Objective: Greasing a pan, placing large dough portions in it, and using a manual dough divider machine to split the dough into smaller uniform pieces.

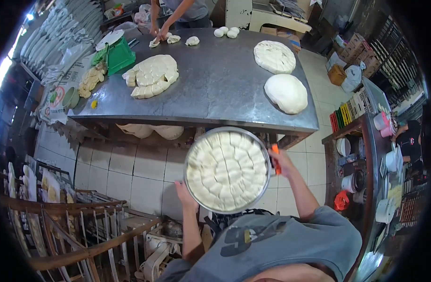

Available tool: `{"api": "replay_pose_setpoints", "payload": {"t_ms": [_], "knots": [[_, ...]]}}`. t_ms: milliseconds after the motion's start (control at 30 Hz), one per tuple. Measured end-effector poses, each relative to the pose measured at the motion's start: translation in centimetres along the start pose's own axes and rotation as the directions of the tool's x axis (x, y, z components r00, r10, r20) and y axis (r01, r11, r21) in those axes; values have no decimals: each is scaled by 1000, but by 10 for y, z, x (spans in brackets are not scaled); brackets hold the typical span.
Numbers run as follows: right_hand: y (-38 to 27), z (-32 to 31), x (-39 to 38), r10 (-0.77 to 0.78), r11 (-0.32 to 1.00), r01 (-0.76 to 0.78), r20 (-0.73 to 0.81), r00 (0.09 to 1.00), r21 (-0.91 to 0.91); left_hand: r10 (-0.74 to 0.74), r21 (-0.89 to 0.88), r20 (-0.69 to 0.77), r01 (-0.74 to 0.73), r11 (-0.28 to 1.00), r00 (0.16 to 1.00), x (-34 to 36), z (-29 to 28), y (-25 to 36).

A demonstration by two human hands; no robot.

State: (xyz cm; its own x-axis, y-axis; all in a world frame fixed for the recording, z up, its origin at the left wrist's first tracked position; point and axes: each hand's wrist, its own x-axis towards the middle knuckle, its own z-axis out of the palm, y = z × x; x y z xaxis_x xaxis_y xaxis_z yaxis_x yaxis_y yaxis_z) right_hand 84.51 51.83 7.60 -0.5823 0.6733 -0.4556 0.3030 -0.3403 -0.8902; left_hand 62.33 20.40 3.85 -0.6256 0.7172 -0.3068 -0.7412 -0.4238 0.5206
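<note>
Just off the near edge of the metal table, I hold up a wide round metal pan. It is full of pale dough cut into many chunks that sit tight against each other. My left hand grips the pan's lower left side, its fingers partly hidden beneath. On the right side, my right hand is closed at the rim, with a flat orange piece in its fingers. That piece may be the handle of a scraper; the rest is hidden.
On the metal table lie a scored dough slab, two round dough masses and a green scale. Across it, another person's hands shape small dough pieces. A rack stands at lower left, a shelved counter at right.
</note>
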Motion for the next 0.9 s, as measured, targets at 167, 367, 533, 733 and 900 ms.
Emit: {"api": "replay_pose_setpoints", "payload": {"t_ms": [167,367,533,733,900], "knots": [[-227,72,100,-261,939,174,286,922,297,169,-180,129,-144,973,977,164,63,63],[-364,239,215,-330,805,498,455,827,-322,378,522,-1,-322,790,926,320,133,124],[-266,292,314,-388,387,475,327,862,-791,213,411,-28,-183,893,977,381,116,142],[-209,271,378,-141,273,253,222,965,-928,57,371,-222,30,928,973,468,93,124],[-194,260,389,-164,279,307,270,949,-910,-199,-8,-203,202,979,959,513,122,122]]}}
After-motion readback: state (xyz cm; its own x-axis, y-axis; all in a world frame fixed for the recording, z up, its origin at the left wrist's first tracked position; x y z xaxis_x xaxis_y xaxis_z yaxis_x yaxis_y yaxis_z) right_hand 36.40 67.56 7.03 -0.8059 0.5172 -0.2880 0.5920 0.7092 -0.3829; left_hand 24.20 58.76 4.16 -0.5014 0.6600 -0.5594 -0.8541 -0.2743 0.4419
